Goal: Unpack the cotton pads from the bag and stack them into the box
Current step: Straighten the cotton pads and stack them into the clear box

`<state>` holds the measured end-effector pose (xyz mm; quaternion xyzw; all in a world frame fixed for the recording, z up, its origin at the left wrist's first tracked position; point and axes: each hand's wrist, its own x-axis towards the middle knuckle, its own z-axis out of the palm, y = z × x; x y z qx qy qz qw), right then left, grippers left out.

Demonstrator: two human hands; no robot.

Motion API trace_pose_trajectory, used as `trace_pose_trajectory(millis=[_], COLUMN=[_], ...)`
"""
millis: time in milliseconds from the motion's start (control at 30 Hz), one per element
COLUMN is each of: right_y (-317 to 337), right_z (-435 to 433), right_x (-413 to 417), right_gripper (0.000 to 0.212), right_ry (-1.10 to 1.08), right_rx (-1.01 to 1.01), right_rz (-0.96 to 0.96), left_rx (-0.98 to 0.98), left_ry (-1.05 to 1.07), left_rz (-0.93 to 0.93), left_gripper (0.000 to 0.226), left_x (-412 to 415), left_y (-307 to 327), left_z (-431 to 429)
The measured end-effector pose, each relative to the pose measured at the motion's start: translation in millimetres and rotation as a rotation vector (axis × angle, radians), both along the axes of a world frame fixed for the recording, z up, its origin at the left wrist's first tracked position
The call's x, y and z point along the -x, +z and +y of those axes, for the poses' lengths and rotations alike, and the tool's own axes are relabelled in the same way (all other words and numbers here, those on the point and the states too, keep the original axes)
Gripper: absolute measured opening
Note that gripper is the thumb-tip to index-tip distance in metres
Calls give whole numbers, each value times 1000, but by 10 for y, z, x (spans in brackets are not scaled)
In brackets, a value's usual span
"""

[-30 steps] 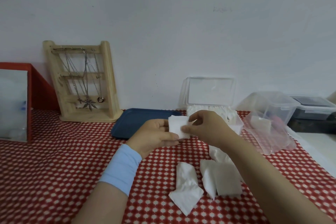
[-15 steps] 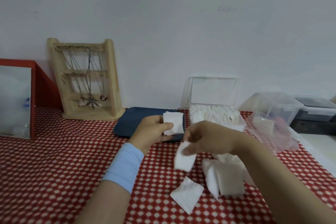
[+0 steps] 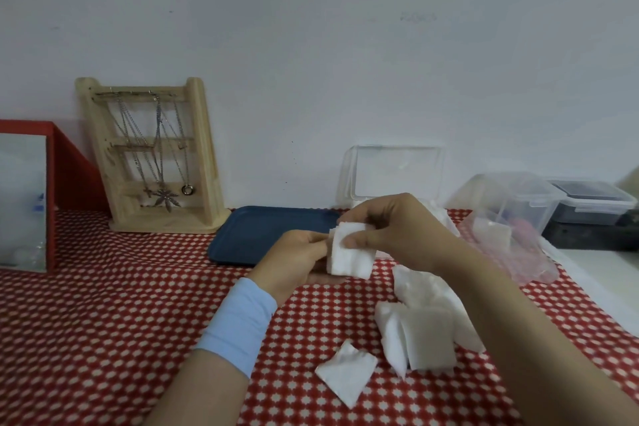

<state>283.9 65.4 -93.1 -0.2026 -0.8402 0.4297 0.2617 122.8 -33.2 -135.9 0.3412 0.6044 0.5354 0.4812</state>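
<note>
A small stack of white square cotton pads (image 3: 351, 258) is held above the red checked cloth between both hands. My left hand (image 3: 299, 261) grips it from the left side. My right hand (image 3: 394, 228) pinches its top edge, thumb on the front face. One loose pad (image 3: 345, 375) lies on the cloth near me, and a heap of several pads (image 3: 427, 328) lies to its right. The clear plastic box (image 3: 394, 173) stands behind my right hand with its lid up; pads inside are mostly hidden. The crumpled clear bag (image 3: 511, 245) lies at the right.
A dark blue tray (image 3: 262, 233) lies behind my left hand. A wooden necklace stand (image 3: 152, 156) leans against the wall at the left, beside a red framed mirror (image 3: 24, 197). Clear lidded containers (image 3: 574, 204) sit at the far right on a white ledge.
My right hand lifted a pad from the cloth and brought it up onto the pad in my left hand. Both hands now hold the stack together.
</note>
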Motion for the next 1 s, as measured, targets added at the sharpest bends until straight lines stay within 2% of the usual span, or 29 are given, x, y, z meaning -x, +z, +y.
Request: trace_pose_trajectory(millis=[100,333,400,500,567,600,667,733,800,900,1000], right_y=[-41,-62,-72,-97,-98,-87,-56,-34,-52,-105,-114], right_z=[-1,-61,-84,-107,-118,-129,-173,-292,-405,-490,-518], right_x=[31,67,78,101,96,92,84,98,142,209,231], right_gripper=[22,25,30,40,31,23,11,18,32,47,44], right_ry=[-42,-187,-248,-316,-302,-254,-26,265,453,577,573], right_rx=[-75,-195,-204,-249,-274,-295,-312,-249,-204,-189,-170], right_rz=[-30,-53,-16,-115,-194,-248,-439,-667,-818,-899,-950], left_rx=[-19,-42,-39,-14,29,48,47,-1,-43,-54,-55], left_ry=[-28,-97,-143,-155,-76,-24,59,90,89,88,88], left_rz=[-94,-236,-147,-8,93,149,225,202,133,92,70], left_gripper=[22,40,41,34,32,31,28,29,27,27,29], left_x=[-39,5,60,153,188,208,253,279,273,257,256], left_y=[44,109,94,48,22,11,-12,-16,3,18,7], left_z=[-28,-72,-95,-113,-92,-84,-72,-75,-93,-84,-76])
